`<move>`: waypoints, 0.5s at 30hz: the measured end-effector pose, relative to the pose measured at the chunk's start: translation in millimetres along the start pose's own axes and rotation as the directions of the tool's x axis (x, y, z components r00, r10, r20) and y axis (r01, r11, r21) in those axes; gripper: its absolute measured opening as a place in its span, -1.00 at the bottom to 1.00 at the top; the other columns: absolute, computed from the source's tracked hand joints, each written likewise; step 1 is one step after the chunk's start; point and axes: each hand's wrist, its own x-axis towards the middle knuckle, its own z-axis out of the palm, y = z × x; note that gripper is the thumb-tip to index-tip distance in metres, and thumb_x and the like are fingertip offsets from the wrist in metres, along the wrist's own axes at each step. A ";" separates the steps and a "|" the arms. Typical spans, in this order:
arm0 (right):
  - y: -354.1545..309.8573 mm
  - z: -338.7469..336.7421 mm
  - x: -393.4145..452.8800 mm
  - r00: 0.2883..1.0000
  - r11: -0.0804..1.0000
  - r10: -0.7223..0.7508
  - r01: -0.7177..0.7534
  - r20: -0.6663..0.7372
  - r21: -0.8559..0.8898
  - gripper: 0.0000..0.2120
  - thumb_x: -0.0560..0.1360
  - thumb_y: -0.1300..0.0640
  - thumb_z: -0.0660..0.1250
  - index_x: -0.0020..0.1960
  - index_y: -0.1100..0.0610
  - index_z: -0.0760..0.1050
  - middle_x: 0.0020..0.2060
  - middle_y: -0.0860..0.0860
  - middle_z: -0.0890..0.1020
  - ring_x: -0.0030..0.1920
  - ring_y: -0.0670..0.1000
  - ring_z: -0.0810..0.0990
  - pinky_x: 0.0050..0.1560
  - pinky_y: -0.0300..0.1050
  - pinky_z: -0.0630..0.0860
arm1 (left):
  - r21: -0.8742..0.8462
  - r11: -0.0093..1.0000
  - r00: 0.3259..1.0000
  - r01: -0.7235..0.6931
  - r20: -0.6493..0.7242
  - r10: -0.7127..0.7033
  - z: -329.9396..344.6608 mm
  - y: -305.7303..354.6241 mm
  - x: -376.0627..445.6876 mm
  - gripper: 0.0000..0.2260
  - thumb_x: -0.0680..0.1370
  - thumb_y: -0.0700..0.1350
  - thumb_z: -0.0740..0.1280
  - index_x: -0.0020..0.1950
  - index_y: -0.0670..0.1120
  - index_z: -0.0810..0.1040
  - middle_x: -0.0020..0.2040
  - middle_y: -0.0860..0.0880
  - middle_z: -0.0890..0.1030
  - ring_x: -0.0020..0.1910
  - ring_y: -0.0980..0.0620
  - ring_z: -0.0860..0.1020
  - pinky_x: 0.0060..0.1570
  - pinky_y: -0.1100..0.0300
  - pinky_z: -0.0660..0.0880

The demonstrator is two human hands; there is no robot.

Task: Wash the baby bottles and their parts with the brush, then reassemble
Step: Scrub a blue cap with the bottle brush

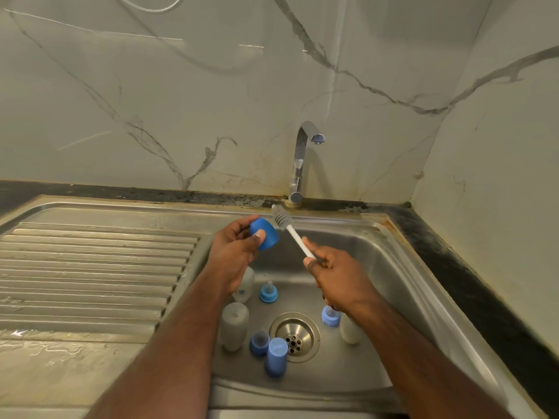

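holding a blue cap and a brush over the sink

reaching up from the bottom edge of the frame, both forearms slant toward the centre above the steel sink (402,267). nearest, low in the basin beside the drain (294,336), lie a pale blue cap (276,355) and a darker blue ring (259,342), with a cloudy bottle (234,326) just left of them. a second bottle (350,329) stands right of the drain, partly hidden by the right forearm, with a blue collar and teat (330,316) beside it. further up the basin sit another collar with teat (268,292) and a third bottle (245,285), half behind the left wrist.

at centre frame the left hand (234,249) curls its fingers and thumb round a bright blue cap (263,234). the right hand (335,275) pinches the white handle of the brush (292,234), which angles up-left so its grey bristles sit just beside the cap's rim; whether they touch, i cannot tell.

beyond, the tap (302,161) rises at upper centre before the marble wall (181,101); the ridged drainboard (90,267) fills the left.
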 end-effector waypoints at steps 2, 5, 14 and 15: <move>-6.8 -1.8 -5.4 0.998 0.998 -0.056 0.056 -0.006 -0.005 -0.56 0.65 0.00 0.25 0.50 -0.23 0.33 -0.24 -0.27 0.51 -0.31 -0.20 0.46 -0.25 -0.34 0.38 | 0.182 0.980 0.996 -0.075 -0.031 0.082 -1.8 -5.0 4.0 -0.64 0.49 -0.35 0.48 0.21 -0.02 0.62 0.10 -0.02 0.70 0.12 0.03 0.67 0.13 0.16 0.60; -13.3 2.5 -13.4 0.992 0.979 -0.120 0.127 0.048 -0.159 -0.56 0.65 -0.02 0.23 0.51 -0.26 0.30 0.23 -0.22 0.61 -0.02 -0.16 0.59 -0.06 -0.38 0.43 | 0.377 0.917 0.987 -0.132 -0.033 0.155 -1.7 -8.0 5.3 -0.58 0.43 -0.34 0.54 0.20 0.01 0.61 0.03 0.12 0.69 0.07 0.15 0.66 0.14 0.21 0.58; -12.2 3.3 -12.3 0.992 0.967 -0.117 0.123 0.041 -0.222 -0.56 0.66 -0.03 0.21 0.51 -0.27 0.29 0.27 -0.14 0.61 0.05 -0.08 0.62 0.06 -0.23 0.49 | 0.601 0.774 0.961 -0.198 -0.035 0.273 -4.0 -14.4 9.5 -0.57 0.41 -0.21 0.59 0.24 0.01 0.65 0.06 0.12 0.70 0.06 0.16 0.65 0.19 0.11 0.60; -11.0 4.3 -9.4 0.994 0.961 -0.107 0.113 0.039 -0.254 -0.56 0.66 -0.03 0.20 0.51 -0.27 0.28 0.23 -0.12 0.63 -0.02 -0.08 0.61 0.01 -0.23 0.51 | 0.601 0.775 0.959 -0.197 -0.047 0.280 -4.0 -13.8 9.3 -0.58 0.41 -0.21 0.59 0.23 0.01 0.65 0.06 0.13 0.70 0.06 0.17 0.65 0.19 0.12 0.60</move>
